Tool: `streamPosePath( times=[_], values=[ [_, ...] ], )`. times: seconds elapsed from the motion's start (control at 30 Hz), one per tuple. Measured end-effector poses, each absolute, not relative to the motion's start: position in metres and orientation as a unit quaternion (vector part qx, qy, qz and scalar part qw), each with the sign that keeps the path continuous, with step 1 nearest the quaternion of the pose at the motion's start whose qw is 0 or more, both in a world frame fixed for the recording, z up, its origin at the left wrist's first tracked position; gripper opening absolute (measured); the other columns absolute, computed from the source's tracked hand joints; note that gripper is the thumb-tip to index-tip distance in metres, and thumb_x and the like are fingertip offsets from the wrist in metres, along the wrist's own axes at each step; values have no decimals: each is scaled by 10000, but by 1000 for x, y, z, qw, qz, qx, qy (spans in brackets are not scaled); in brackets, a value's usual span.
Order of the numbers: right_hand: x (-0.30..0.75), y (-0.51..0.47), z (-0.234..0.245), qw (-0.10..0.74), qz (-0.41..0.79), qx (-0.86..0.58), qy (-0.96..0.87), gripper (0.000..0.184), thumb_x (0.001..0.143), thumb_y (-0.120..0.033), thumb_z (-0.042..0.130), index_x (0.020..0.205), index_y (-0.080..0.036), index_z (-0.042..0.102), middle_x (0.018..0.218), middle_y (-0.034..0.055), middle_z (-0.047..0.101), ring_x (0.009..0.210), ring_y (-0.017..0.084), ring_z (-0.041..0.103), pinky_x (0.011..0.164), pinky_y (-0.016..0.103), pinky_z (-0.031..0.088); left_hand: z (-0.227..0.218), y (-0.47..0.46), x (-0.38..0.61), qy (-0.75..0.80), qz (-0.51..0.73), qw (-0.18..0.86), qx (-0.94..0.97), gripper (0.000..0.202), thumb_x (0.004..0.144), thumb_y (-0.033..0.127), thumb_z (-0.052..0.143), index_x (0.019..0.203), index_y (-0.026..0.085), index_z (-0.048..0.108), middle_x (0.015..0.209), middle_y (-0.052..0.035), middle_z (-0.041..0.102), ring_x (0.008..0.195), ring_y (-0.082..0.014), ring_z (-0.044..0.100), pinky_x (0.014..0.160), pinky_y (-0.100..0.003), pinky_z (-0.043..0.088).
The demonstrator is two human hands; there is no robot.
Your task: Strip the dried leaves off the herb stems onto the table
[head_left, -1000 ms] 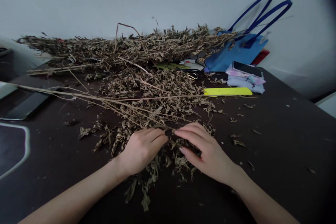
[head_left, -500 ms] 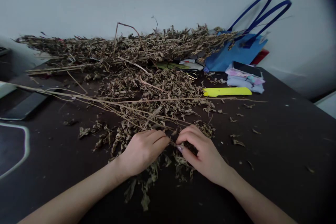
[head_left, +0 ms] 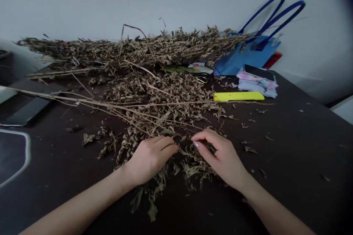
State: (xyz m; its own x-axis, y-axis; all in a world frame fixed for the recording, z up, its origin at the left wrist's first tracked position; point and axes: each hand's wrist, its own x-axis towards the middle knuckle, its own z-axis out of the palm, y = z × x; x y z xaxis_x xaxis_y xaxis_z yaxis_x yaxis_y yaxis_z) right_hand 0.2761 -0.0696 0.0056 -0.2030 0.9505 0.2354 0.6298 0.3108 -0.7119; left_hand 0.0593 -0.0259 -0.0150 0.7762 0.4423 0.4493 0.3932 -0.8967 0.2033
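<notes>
My left hand [head_left: 150, 156] rests on a heap of dried leaves [head_left: 165, 117] on the dark table [head_left: 289, 154], its fingers curled and pinched on a thin dry stem [head_left: 132, 109] that runs off to the far left. My right hand [head_left: 220, 154] is just to the right, thumb and forefinger pinched together over the leaves near the stem's end; what they hold is too small to make out. Loose stripped leaves [head_left: 193, 167] lie between and under both hands.
A large bundle of dried leafy stalks [head_left: 132, 49] lies along the wall. A blue bag [head_left: 248, 53], a folded cloth with a phone on it [head_left: 257, 79], a yellow flat tool [head_left: 238, 96] and scissors [head_left: 202, 79] sit at the back right. A dark tablet [head_left: 27, 110] lies left.
My right hand has moved a little right and away from the left, from spread fingers on the leaves to a pinch. The left hand has stayed put on the stem.
</notes>
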Motion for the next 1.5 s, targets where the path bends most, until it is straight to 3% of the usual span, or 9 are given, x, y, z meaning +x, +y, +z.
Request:
streamPosePath(
  times=[0.43, 0.57, 0.73, 0.93, 1.27, 1.5],
  values=[
    [279, -70, 12, 315, 255, -533, -742, 165, 909, -245, 417, 919, -223, 580, 833, 10, 602, 763, 129, 566, 691, 262, 437, -16, -26, 60, 225, 258, 37, 939, 146, 886, 140, 448, 948, 138, 580, 846, -56, 615, 729, -154, 592, 599, -271, 502],
    [279, -71, 15, 263, 258, -512, -776, 148, 874, -271, 488, 985, -229, 577, 875, 23, 606, 832, 153, 558, 739, 288, 449, -17, -26, 59, 229, 262, 40, 937, 189, 885, 139, 448, 1033, 134, 565, 870, -62, 618, 761, -158, 603, 615, -273, 514],
    [276, -72, 12, 232, 257, -495, -797, 194, 836, -197, 516, 1019, -227, 573, 960, 36, 616, 935, 175, 540, 821, 325, 450, -17, -26, 60, 232, 275, 43, 932, 192, 892, 158, 449, 1044, 130, 562, 855, -67, 626, 772, -158, 607, 640, -279, 525],
    [273, -70, 8, 247, 257, -488, -797, 210, 819, -114, 514, 984, -227, 579, 920, 21, 621, 915, 166, 536, 801, 322, 455, -13, -28, 64, 234, 284, 44, 929, 183, 900, 175, 447, 1028, 122, 565, 841, -62, 632, 760, -159, 615, 639, -282, 529],
    [272, -72, 7, 257, 248, -480, -802, 203, 819, -110, 520, 982, -224, 563, 909, 27, 604, 918, 181, 514, 826, 350, 439, -13, -30, 63, 269, 269, 101, 919, 213, 898, 170, 444, 1072, 146, 565, 872, -61, 624, 744, -152, 610, 602, -257, 514],
    [264, -73, 7, 264, 263, -491, -788, 125, 874, -265, 500, 938, -203, 588, 877, 46, 606, 890, 189, 514, 773, 338, 450, -12, -33, 65, 236, 290, 113, 920, 123, 885, 151, 471, 960, 133, 567, 781, -40, 609, 709, -137, 583, 616, -248, 489]
  ],
)
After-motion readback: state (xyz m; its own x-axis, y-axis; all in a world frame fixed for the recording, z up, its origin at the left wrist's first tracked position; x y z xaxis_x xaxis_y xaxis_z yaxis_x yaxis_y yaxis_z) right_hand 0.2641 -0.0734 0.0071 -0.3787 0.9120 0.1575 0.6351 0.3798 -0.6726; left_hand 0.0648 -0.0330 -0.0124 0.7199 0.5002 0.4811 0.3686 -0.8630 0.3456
